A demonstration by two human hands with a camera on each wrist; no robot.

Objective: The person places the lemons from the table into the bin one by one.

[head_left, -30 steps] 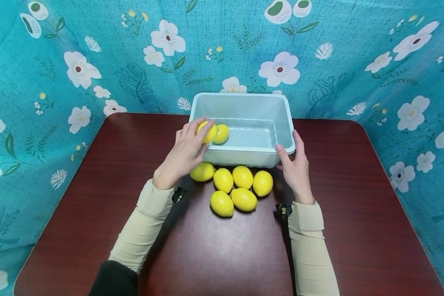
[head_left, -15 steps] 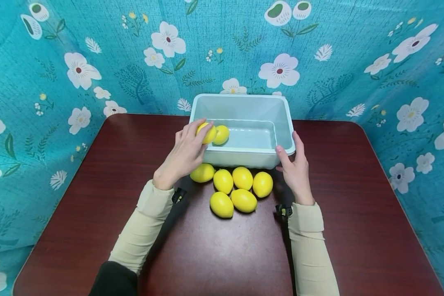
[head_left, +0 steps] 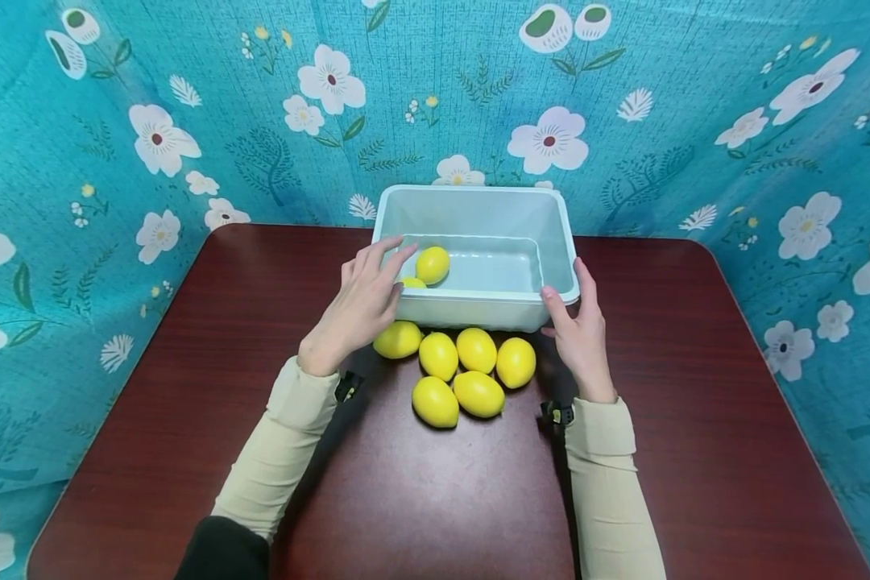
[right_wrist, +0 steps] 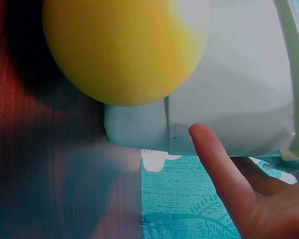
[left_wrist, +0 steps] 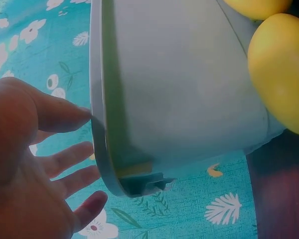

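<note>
Two pale sleeves (head_left: pixel 612 483) are extending over the near part of the desk (head_left: pixel 420 499). Ahead of them, six loose lemons (head_left: pixel 479 394) are lying in two uneven rows, midway between the desk's left and right edges. The right hand (head_left: pixel 582 338) is gripping the near-right corner of a pale container (head_left: pixel 478 310), thumb over the rim. The left hand (head_left: pixel 358 294) is hovering at its near-left corner, fingers parting loosely and holding nothing — whether a fingertip is touching the rim cannot be told. The container is standing at the middle of the desk's far edge, with two more lemons (head_left: pixel 432 265) resting inside, towards its near-left corner.

Risk, as judged: the loose lemons are sitting hard by the container's near wall, so a low wrist or a tug on the container could send one rolling towards the near edge; a push could tip the container past the far edge.

The desk is showing dark red-brown grain, a dull glare and rounded far corners. Beyond, a turquoise flowered cloth (head_left: pixel 420 48) is hanging behind and along both sides — hiding the room.
</note>
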